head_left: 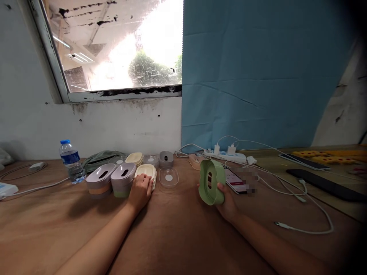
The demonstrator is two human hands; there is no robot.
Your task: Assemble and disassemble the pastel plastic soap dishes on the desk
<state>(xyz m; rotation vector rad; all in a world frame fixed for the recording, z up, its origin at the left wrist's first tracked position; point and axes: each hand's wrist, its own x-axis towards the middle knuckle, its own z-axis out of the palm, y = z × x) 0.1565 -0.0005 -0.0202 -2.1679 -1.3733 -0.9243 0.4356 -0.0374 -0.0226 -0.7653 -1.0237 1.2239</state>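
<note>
Green container (218,182), rim unobstructed, is clamped in right fingers (220,187); left fingers' (143,178) grip unclear.

R hand (227,202) partly hidden from me behind pale-green wavy-rimmed plastic box (219,183); white plastic block (8,189) cut by L edge; flat lit-screen phone (233,180): can't read txt.

Smooth green plastic piece (219,178), matt cream plastic lids (146,170), glossy clear plastic lid (169,177), creased blue sheet (258,76)
</note>
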